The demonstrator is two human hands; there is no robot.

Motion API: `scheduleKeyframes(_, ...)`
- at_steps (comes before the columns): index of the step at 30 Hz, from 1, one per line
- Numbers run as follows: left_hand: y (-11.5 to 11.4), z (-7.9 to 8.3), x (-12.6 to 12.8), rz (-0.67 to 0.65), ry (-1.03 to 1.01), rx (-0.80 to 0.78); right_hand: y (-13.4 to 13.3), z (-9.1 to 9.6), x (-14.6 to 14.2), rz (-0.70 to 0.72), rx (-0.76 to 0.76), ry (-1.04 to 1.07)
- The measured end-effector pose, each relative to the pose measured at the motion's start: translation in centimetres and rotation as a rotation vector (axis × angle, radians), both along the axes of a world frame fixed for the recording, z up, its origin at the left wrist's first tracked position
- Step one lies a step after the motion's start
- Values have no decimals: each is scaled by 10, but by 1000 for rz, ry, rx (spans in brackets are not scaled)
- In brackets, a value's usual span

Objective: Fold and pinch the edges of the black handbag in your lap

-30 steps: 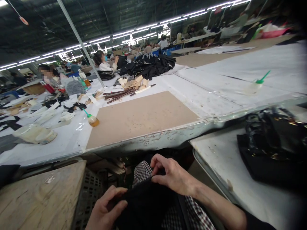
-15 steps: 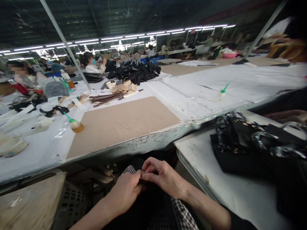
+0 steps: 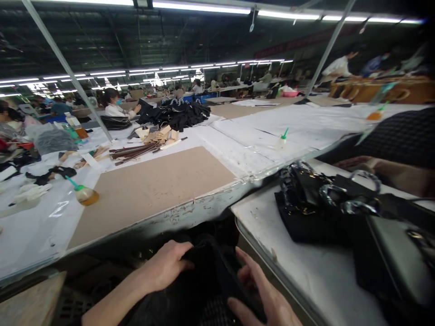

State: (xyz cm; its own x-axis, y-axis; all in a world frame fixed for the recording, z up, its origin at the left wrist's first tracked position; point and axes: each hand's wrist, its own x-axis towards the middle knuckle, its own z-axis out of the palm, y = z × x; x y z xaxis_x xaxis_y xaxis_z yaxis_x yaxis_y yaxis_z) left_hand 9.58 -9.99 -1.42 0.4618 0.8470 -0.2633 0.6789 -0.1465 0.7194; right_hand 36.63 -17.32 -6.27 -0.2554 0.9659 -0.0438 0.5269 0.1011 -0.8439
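A black item (image 3: 200, 276), perhaps a bag, lies over my lap below the table edge; its upper rim shows as a dark opening, and its full form is lost in shadow. My left hand (image 3: 166, 267) pinches the rim on the left side, thumb and fingers closed on it. On the other side is my right hand (image 3: 261, 290), its index finger and thumb spread apart beside the black wall. Whether its curled fingers touch the item I cannot make out.
Ahead is a white-covered table (image 3: 244, 131) with a tan board (image 3: 152, 185), a glue bottle (image 3: 86, 195) and brown strips (image 3: 136, 151). Black bags (image 3: 306, 217) with chain handles crowd a side table at right. A co-worker's arm (image 3: 390, 172) reaches in there.
My hands were together at a small spot; now they are apart, with the black item spread between them. My right hand has moved nearer and its fingers have opened. The view has shifted right.
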Motion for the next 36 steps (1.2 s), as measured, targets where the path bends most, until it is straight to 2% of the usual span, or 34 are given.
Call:
scheduleKeyframes(2,4,12,-7,-16,23,-29,12,21,24,24,-84,58)
scheduleKeyframes(4,6,29,-16,-83,46,-74,22,36,45,121,-190,110)
scheduleKeyframes(6,8,43,-23,-207,71,-139,30,39,59,219,-279,139)
scheduleKeyframes(8,9,47,-26,-300,100,-179,38,27,63,277,-342,162)
scheduleKeyframes(11,10,35,-24,-305,177,-225,43,-2,59,269,-403,204)
scheduleKeyframes(13,10,22,-21,-229,196,-281,42,-18,54,231,-421,230)
scheduleKeyframes(16,8,12,-15,-79,76,-334,36,-29,51,170,-417,255)
scheduleKeyframes(18,7,11,-11,-20,-47,-331,31,-30,50,130,-402,249)
scheduleKeyframes(20,7,12,-7,-15,-93,-309,28,-29,49,98,-387,228)
scheduleKeyframes(26,10,5,3,-135,113,-87,24,-22,40,62,-354,233)
scheduleKeyframes(31,10,3,10,-164,164,-64,23,-14,32,53,-441,247)
scheduleKeyframes(36,8,4,12,-117,185,-15,19,-12,27,16,-450,298)
